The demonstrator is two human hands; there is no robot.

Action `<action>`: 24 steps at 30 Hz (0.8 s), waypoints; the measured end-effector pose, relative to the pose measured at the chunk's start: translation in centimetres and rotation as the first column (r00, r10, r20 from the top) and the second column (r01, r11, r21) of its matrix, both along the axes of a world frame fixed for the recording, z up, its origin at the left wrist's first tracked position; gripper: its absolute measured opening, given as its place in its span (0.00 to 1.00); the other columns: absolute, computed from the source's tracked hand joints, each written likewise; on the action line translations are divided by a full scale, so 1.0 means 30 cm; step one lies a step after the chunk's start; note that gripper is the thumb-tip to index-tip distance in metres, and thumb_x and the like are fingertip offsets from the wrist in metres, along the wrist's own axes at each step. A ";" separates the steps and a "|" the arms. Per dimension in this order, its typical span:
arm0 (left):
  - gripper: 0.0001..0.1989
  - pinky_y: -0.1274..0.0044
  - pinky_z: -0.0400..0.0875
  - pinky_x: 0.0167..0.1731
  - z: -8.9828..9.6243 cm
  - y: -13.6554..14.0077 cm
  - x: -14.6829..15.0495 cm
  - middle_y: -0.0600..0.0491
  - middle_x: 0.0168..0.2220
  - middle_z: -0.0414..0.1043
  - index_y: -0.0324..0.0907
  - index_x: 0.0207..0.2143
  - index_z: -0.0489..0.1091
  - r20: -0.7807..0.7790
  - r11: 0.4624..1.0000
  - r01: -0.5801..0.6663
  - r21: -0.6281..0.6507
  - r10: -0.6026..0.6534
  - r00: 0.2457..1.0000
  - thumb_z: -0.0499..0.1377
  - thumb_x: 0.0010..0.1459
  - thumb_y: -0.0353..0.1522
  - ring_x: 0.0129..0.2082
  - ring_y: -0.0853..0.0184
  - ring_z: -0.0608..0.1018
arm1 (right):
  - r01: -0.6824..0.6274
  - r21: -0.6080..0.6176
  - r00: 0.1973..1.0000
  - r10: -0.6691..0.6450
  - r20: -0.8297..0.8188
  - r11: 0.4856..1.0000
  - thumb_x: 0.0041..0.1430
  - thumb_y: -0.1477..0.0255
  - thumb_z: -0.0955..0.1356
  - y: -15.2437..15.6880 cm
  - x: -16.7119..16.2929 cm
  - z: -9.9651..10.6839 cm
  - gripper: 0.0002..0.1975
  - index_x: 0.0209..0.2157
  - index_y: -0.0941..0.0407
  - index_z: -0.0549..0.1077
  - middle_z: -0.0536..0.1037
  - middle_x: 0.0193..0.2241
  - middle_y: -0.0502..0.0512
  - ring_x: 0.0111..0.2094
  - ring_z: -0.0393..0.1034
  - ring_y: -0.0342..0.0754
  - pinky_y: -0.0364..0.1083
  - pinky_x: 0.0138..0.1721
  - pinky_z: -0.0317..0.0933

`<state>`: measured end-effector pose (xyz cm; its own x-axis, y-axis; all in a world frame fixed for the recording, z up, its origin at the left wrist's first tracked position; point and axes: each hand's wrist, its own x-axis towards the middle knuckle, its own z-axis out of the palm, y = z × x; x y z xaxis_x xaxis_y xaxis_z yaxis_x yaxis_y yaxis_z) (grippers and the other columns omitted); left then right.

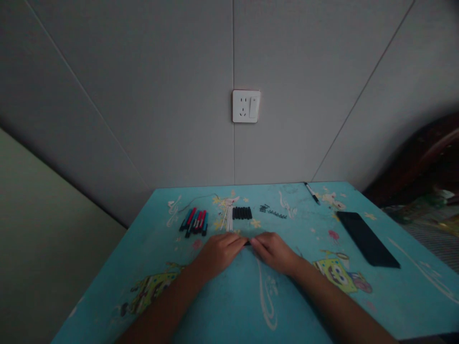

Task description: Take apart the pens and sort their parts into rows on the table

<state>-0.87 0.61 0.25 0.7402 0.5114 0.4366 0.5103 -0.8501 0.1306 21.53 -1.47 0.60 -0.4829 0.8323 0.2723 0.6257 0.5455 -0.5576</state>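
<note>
My left hand [223,248] and my right hand [271,249] meet at the middle of the table. Both have their fingers closed on a small black piece [247,243], mostly covered by the fingertips. Just beyond them lies a row of short black tubes [242,213], side by side. Left of that row are several thin white sticks [229,220]. Farther left is a group of red and blue pen barrels [195,222] with black ends. Tiny dark parts [274,212] lie in a loose line to the right of the black tubes.
A white and black pen [312,193] rests near the table's back right. Closer on the right lies a flat dark slab [367,239]. The blue cartoon-print tabletop [229,306] runs up to a grey wall with a socket and switch plate [246,106].
</note>
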 end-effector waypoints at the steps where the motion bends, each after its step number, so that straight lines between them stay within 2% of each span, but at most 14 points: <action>1: 0.12 0.74 0.75 0.38 -0.001 -0.001 0.000 0.50 0.35 0.74 0.41 0.49 0.71 -0.002 1.000 0.000 0.014 0.000 1.000 0.52 0.67 0.31 0.36 0.66 0.77 | 0.006 -0.025 1.000 -0.007 -0.024 1.000 0.70 0.61 0.55 -0.002 0.000 -0.003 0.25 0.23 0.55 0.68 0.67 0.18 0.48 0.20 0.59 0.42 0.43 0.25 0.57; 6: 0.11 0.73 0.74 0.36 -0.005 -0.006 0.002 0.51 0.34 0.73 0.42 0.46 0.72 -0.032 0.999 0.008 0.052 -0.006 0.999 0.52 0.67 0.31 0.35 0.66 0.77 | 0.008 -0.135 0.996 -0.021 -0.091 0.991 0.71 0.59 0.53 -0.006 -0.002 -0.017 0.29 0.18 0.55 0.65 0.62 0.15 0.47 0.17 0.54 0.41 0.42 0.21 0.53; 9: 0.11 0.71 0.75 0.37 -0.006 -0.006 0.005 0.51 0.36 0.73 0.41 0.47 0.71 -0.036 0.999 -0.002 0.035 0.003 0.999 0.52 0.67 0.32 0.36 0.64 0.77 | -0.020 -0.130 0.998 0.012 -0.060 0.991 0.70 0.59 0.53 -0.008 0.001 -0.003 0.29 0.17 0.55 0.62 0.59 0.14 0.46 0.17 0.53 0.41 0.43 0.21 0.49; 11: 0.11 0.70 0.75 0.39 -0.006 -0.004 0.007 0.50 0.37 0.74 0.41 0.49 0.70 -0.016 1.000 -0.028 0.001 0.029 0.999 0.52 0.67 0.31 0.38 0.64 0.77 | -0.023 -0.088 0.999 0.020 -0.034 0.996 0.69 0.59 0.56 -0.009 0.007 0.020 0.25 0.21 0.55 0.66 0.64 0.17 0.47 0.19 0.58 0.42 0.42 0.24 0.52; 13: 0.12 0.71 0.75 0.41 -0.004 -0.001 0.007 0.50 0.38 0.74 0.41 0.49 0.69 0.008 0.998 -0.056 -0.038 0.056 0.998 0.52 0.66 0.30 0.39 0.64 0.77 | 0.005 -0.051 1.000 -0.006 -0.025 0.999 0.67 0.59 0.61 -0.011 0.013 0.046 0.18 0.30 0.56 0.70 0.70 0.23 0.49 0.24 0.63 0.43 0.42 0.27 0.56; 16: 0.12 0.72 0.75 0.41 0.003 0.001 0.007 0.49 0.39 0.74 0.42 0.50 0.69 0.033 0.996 -0.071 -0.060 0.073 0.997 0.52 0.67 0.30 0.40 0.65 0.77 | 0.032 -0.036 0.999 -0.033 -0.031 0.999 0.64 0.61 0.64 -0.011 0.018 0.064 0.13 0.37 0.56 0.71 0.73 0.26 0.50 0.27 0.66 0.44 0.42 0.29 0.57; 18: 0.12 0.72 0.75 0.41 0.007 -0.002 0.008 0.50 0.38 0.74 0.42 0.51 0.69 0.048 0.996 -0.070 -0.056 0.073 0.996 0.52 0.67 0.31 0.39 0.65 0.77 | 0.021 -0.032 0.999 -0.022 -0.039 0.999 0.66 0.62 0.62 -0.009 0.018 0.059 0.13 0.34 0.56 0.71 0.72 0.25 0.50 0.26 0.66 0.44 0.42 0.29 0.58; 21: 0.12 0.73 0.75 0.40 0.009 -0.005 0.009 0.50 0.36 0.74 0.42 0.49 0.70 0.057 0.997 -0.060 -0.045 0.062 0.996 0.51 0.67 0.31 0.38 0.66 0.78 | 0.004 -0.040 0.999 -0.006 -0.052 0.999 0.69 0.63 0.59 -0.004 0.016 0.038 0.19 0.25 0.55 0.68 0.69 0.20 0.49 0.22 0.62 0.43 0.43 0.27 0.57; 24: 0.12 0.73 0.75 0.40 0.002 -0.005 0.009 0.50 0.35 0.74 0.42 0.49 0.71 0.053 0.999 -0.045 -0.031 0.046 0.998 0.52 0.67 0.32 0.38 0.66 0.78 | -0.007 -0.084 0.997 0.001 -0.073 0.996 0.69 0.62 0.58 -0.002 0.014 0.021 0.22 0.23 0.55 0.66 0.66 0.18 0.48 0.20 0.59 0.42 0.43 0.25 0.56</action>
